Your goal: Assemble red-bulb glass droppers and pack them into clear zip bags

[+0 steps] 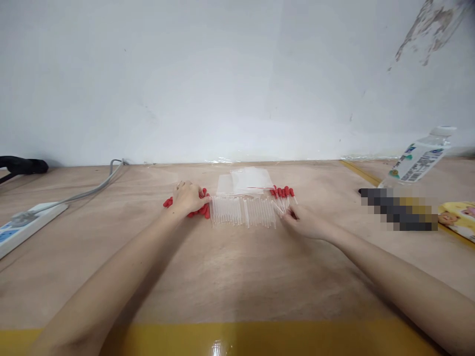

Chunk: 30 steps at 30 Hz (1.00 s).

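A row of thin clear tubes (243, 211) lies side by side on the table between my hands. My left hand (187, 197) rests over a pile of red rubber bulbs (202, 212), its thumb stretched toward the left end of the row. The fingers are partly hidden, and I see nothing held in them. At the row's right end, several droppers (285, 191) lie with red bulbs on their far ends. My right hand (299, 220) is closed in a pinch on the near end of a dropper's tube there.
Behind the row lie clear plastic bags (250, 180). To the right are a tilted plastic bottle (419, 158), a blurred dark object (399, 210) and a yellow printed packet (458, 217). A power strip (33, 222) with a grey cable sits left. A white wall (237, 79) bounds the table's back.
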Each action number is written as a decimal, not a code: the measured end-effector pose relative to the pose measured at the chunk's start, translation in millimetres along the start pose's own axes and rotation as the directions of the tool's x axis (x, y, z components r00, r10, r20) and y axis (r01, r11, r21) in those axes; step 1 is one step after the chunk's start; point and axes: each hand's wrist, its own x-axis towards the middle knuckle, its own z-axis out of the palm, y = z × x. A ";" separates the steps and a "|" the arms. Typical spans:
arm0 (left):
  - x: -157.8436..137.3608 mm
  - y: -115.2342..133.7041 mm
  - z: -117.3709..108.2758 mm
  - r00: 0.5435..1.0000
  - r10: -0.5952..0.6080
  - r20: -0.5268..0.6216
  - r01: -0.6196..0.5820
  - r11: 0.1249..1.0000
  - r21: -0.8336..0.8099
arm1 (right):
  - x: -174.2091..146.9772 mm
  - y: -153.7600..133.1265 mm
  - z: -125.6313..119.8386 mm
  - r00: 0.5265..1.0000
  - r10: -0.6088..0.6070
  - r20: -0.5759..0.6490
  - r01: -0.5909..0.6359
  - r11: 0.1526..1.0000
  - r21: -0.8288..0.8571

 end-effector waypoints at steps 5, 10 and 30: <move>1.1 2.8 4.6 1.000 -0.013 0.022 0.013 1.000 0.018 | -2.8 -7.0 16.6 0.971 -0.206 -0.120 0.224 0.962 0.158; -12.1 6.0 -2.4 0.993 -0.043 -0.108 0.037 0.998 -0.055 | -15.3 -13.9 36.9 0.887 -0.345 -0.306 0.404 0.901 0.155; -100.8 67.8 25.6 0.851 0.505 -0.144 -0.479 0.635 -0.606 | -23.4 -19.9 45.3 0.751 -0.570 -0.333 0.627 0.774 0.087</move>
